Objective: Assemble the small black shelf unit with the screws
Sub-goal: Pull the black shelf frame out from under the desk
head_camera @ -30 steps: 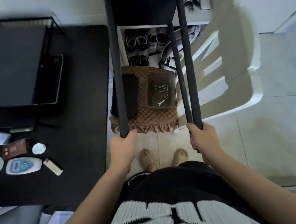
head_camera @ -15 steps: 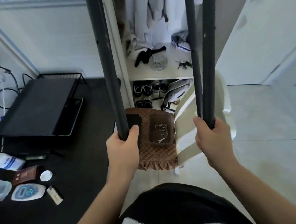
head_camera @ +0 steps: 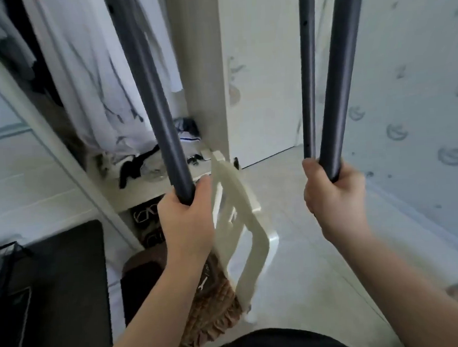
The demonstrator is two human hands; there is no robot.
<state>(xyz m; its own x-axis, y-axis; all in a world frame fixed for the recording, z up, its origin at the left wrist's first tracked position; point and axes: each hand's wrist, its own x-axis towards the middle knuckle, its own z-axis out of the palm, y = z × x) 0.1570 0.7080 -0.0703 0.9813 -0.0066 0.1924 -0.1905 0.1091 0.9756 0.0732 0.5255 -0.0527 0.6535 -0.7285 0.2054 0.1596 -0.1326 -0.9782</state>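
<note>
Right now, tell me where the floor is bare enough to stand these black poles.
The pale tiled floor is bare between the white plastic chair and the patterned wall. Left of the chair it is crowded: brown quilted cushion, black table.

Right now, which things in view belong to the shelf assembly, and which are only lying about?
For the job: left pole in left hand, right pole in right hand, small wrench.
Lying about: white chair, brown cushion, hanging clothes, shoes, black desk.
</note>
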